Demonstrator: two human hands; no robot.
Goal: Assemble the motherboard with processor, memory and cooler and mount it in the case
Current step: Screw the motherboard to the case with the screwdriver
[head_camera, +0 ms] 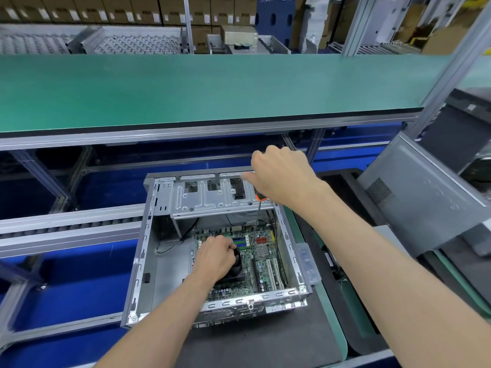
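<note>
An open grey computer case (148, 251) lies on a black mat. Inside it sits the green motherboard (263, 264) with its black cooler (237, 272) and green and blue memory slots (240, 243). My left hand (216, 257) is curled over the cooler and grips its top. My right hand (283, 175) is above the case's drive cage and grips a screwdriver (255, 221) with an orange and black handle. The thin shaft points down and its tip touches the board just right of the memory slots.
The case's grey side panel (425, 197) leans at the right. A clear plastic box (307, 261) lies beside the case's right wall. A green shelf (212, 88) spans the view above, a roller conveyor (66, 227) runs at the left.
</note>
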